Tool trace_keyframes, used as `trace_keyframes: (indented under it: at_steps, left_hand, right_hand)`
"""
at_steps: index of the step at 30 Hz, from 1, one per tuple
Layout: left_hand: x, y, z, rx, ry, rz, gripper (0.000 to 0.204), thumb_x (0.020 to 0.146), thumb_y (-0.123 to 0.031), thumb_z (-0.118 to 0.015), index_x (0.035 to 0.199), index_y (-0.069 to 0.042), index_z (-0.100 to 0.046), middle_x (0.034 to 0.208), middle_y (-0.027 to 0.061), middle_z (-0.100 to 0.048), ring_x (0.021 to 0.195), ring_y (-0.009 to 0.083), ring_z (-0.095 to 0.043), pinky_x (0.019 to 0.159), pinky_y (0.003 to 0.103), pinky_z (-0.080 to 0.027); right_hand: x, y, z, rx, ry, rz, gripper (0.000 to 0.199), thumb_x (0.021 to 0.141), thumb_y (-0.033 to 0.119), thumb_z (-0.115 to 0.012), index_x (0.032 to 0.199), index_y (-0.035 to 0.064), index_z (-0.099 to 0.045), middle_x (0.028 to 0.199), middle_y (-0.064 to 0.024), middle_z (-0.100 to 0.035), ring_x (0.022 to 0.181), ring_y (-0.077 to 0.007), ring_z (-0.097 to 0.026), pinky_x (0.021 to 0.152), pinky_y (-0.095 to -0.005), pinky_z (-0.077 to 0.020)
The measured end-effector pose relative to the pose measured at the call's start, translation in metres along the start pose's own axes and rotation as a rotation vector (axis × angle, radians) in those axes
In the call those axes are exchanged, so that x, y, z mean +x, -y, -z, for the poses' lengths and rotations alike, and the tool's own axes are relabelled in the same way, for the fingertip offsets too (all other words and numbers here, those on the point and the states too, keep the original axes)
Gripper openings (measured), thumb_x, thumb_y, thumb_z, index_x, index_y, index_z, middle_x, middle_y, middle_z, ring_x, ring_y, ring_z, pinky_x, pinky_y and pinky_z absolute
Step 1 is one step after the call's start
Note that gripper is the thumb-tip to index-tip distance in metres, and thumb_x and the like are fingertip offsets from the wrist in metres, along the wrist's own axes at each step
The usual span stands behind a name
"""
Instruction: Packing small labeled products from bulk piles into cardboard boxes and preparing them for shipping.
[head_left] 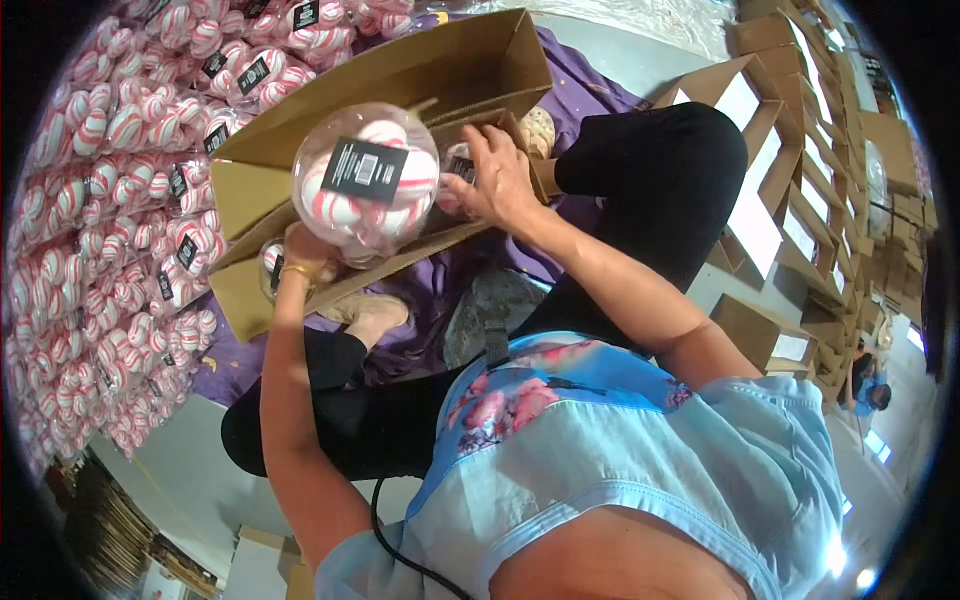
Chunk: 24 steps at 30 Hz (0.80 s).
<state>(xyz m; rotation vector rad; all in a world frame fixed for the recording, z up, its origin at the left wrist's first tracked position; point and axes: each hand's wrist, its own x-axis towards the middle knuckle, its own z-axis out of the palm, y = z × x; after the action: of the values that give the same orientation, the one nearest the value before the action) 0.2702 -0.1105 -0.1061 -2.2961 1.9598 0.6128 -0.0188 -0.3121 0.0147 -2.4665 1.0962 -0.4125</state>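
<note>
A clear round container of red-and-white striped balls [367, 205], with a black label on top, rises above a long open cardboard box [390, 75]. My left hand [308, 250], a gold bracelet at its wrist, holds this container low on its left side; the container hides most of its fingers. Over the box's right end my right hand [500, 183] is open, fingers stretched apart, the thumb close to the container. Beneath that hand another clear pack with a dark label [458, 163] partly shows. One more labelled pack [272, 262] sits at the box's left end.
Many clear packs of striped balls [130, 180] are piled along the left. Purple cloth [430, 335] lies under the box and my legs. Open cardboard boxes [775, 170] stand in rows at the right. A person in blue [868, 385] is far off at the right.
</note>
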Motion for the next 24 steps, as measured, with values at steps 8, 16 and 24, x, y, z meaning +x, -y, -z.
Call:
trace_keyframes:
  at_steps: [8, 16, 24]
  left_hand:
    - [0.002, -0.061, 0.105, -1.485, -0.240, 0.399, 0.057, 0.098, -0.043, -0.031, 0.118, 0.005, -0.053, 0.114, 0.0123, -0.058, 0.106, 0.0190, -0.055, 0.096, 0.033, -0.039]
    - [0.017, -0.108, 0.116, -1.892, -0.190, 0.530, 0.068, 0.093, -0.054, -0.035, 0.129, 0.004, -0.042, 0.133, 0.0153, -0.045, 0.121, 0.0217, -0.045, 0.101, 0.032, -0.037]
    - [0.065, -0.192, 0.088, -0.683, -1.463, 0.102, 0.049, 0.095, -0.039, -0.041, 0.130, -0.005, -0.035, 0.127, 0.0109, -0.046, 0.114, 0.0211, -0.050, 0.096, 0.036, -0.045]
  right_hand:
    - [0.022, -0.051, -0.064, -0.021, 0.464, -0.088, 0.064, 0.084, 0.047, -0.054, 0.118, -0.0063, -0.049, 0.112, -0.0279, -0.052, 0.103, -0.0379, -0.052, 0.089, -0.0430, -0.0442]
    - [0.025, -0.028, -0.067, 1.243, 0.322, -0.273, 0.048, 0.085, 0.022, -0.062, 0.125, -0.0001, -0.048, 0.124, -0.0099, -0.053, 0.108, -0.0189, -0.053, 0.094, -0.0332, -0.0439]
    - [0.055, 0.053, 0.117, 1.338, 0.199, -0.175, 0.066, 0.096, 0.054, -0.026, 0.115, -0.0003, -0.058, 0.106, -0.0096, -0.064, 0.098, -0.0160, -0.058, 0.088, -0.0293, -0.0445]
